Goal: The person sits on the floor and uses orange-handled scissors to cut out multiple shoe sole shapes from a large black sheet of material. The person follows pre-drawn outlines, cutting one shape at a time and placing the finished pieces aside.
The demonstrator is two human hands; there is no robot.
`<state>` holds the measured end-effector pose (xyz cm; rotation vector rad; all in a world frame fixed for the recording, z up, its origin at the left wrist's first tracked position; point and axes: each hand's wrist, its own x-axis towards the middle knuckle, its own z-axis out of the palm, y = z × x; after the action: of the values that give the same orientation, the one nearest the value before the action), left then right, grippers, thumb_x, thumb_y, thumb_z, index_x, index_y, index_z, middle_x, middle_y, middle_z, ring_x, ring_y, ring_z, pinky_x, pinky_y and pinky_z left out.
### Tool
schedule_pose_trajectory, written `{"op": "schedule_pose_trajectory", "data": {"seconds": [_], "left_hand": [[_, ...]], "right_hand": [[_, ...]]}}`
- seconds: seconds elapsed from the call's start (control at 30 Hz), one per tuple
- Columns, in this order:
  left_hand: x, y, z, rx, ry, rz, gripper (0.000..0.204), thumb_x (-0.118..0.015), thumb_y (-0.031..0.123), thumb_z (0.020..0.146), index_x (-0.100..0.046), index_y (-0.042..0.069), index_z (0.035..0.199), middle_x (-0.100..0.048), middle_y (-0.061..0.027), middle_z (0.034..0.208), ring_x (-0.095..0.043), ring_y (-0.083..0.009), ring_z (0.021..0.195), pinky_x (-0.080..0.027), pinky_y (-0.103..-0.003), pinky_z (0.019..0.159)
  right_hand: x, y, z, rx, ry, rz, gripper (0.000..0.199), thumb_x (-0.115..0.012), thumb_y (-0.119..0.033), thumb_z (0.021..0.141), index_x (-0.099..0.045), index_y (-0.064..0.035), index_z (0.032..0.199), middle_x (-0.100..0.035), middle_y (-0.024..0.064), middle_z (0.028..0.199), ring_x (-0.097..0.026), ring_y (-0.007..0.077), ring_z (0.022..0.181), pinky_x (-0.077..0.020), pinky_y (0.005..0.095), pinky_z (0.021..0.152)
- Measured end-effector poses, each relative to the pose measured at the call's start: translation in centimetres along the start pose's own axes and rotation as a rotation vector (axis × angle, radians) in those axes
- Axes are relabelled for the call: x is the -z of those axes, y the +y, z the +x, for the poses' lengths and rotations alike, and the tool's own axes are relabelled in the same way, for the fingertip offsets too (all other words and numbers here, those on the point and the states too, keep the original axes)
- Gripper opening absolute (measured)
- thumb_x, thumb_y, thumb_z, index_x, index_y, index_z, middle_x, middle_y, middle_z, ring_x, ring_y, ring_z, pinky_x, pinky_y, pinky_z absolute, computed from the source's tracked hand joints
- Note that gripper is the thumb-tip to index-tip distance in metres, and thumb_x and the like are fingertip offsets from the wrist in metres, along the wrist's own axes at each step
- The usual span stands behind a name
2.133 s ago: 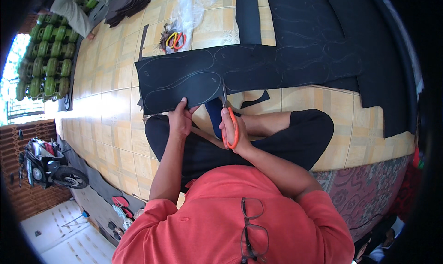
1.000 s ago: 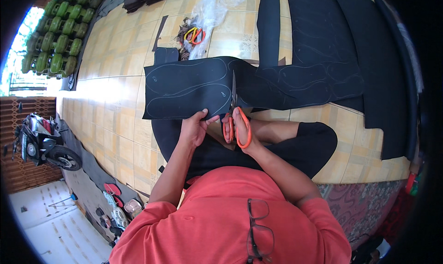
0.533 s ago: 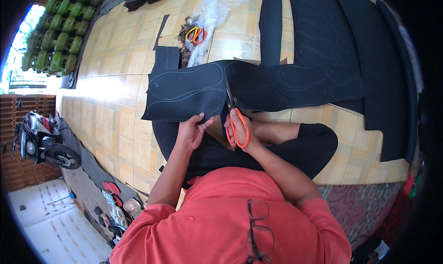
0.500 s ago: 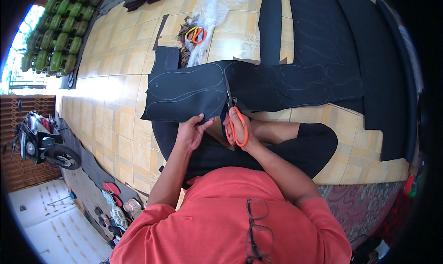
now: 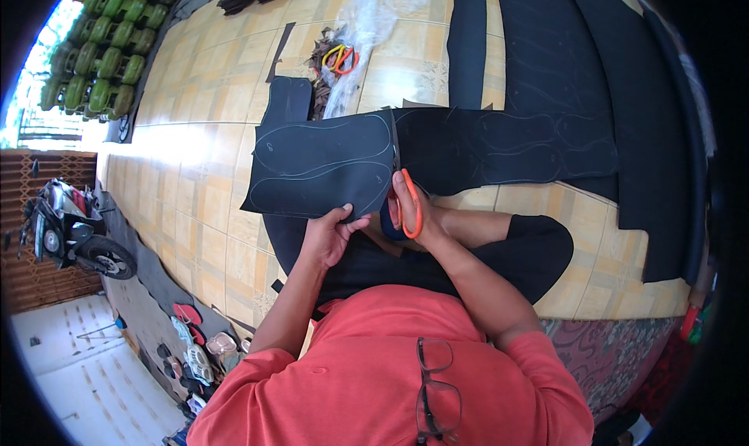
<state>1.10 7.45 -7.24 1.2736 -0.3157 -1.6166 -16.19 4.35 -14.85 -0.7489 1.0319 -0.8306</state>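
Left hand (image 5: 328, 235) pinches the near edge of a black sheet (image 5: 328, 165) marked with pale sole outlines, thumb on top. Right hand (image 5: 413, 212) closed through the orange scissors (image 5: 406, 196), blades pointing to 12 o'clock, across the sheet. Second pair of scissors (image 5: 341, 57) lies at 12 o'clock on the tiled floor (image 5: 195, 196).
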Motion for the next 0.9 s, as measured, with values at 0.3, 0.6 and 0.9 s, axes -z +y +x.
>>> {"op": "schedule_pose_trajectory", "data": {"seconds": [0.3, 0.6, 0.9], "left_hand": [[0.2, 0.7, -0.8, 0.003, -0.038, 0.076, 0.037, -0.052, -0.007, 0.087, -0.046, -0.009, 0.123, -0.062, -0.0218, 0.105, -0.069, -0.0316, 0.08, -0.063, -0.034, 0.066], [2.1, 4.3, -0.3, -0.155, 0.065, 0.14, 0.041, -0.059, -0.006, 0.084, -0.05, -0.003, 0.124, -0.062, -0.0155, 0.112, -0.066, -0.0281, 0.098, -0.057, -0.039, 0.085], [-0.3, 7.4, 1.4, -0.327, -0.005, 0.266, 0.041, -0.06, -0.008, 0.081, -0.053, -0.004, 0.121, -0.062, -0.0135, 0.113, -0.061, -0.0254, 0.106, -0.049, -0.038, 0.094]], "right_hand": [[0.3, -2.2, -0.2, 0.197, -0.029, -0.137, 0.058, -0.038, -0.055, 0.098, -0.052, -0.0024, 0.078, -0.045, 0.0027, 0.051, -0.048, 0.0122, 0.042, -0.0383, 0.0269, 0.04], [1.9, -4.0, -2.8, 0.196, -0.007, -0.023, 0.043, -0.045, -0.042, 0.1, -0.051, -0.0031, 0.082, -0.049, 0.0028, 0.06, -0.048, 0.0093, 0.045, -0.0387, 0.0255, 0.042], [5.5, -3.4, -6.1, 0.353, 0.089, -0.353, 0.027, -0.055, -0.028, 0.099, -0.052, -0.0025, 0.093, -0.053, 0.0043, 0.073, -0.053, 0.0105, 0.063, -0.0456, 0.0263, 0.057]]}}
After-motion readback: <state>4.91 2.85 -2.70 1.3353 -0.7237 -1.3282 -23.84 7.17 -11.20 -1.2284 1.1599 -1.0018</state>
